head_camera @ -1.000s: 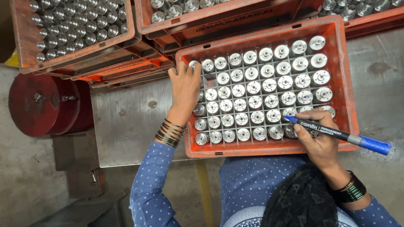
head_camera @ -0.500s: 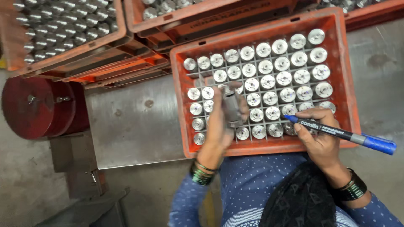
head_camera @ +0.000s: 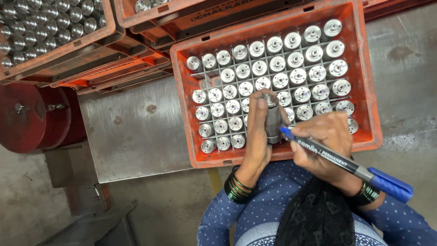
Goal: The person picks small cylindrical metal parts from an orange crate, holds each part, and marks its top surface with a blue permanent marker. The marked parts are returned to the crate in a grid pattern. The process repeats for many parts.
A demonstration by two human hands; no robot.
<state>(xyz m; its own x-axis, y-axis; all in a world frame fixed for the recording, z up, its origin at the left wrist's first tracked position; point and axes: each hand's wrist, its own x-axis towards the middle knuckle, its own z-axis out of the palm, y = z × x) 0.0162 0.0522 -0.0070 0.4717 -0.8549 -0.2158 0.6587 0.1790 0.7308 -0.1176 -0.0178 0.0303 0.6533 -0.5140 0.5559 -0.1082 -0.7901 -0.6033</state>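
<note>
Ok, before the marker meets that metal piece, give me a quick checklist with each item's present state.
1. Left hand has the metal cylinder in its grip, lifted above the orange crate: ok.
2. Right hand holds the blue marker: ok.
3. Marker uncapped, tip beside the cylinder: ok.
4. Tip touching the metal: cannot tell.
5. Cylinder's side facing the tip is clear of fingers: ok.
6. Empty cell in the crate for putting the piece back: cannot tell, the hands cover that area.

Crates and printed lettering

An orange plastic crate fills the upper right; stacked orange crates sit upper left; another's wall bears raised lettering at top centre.
</note>
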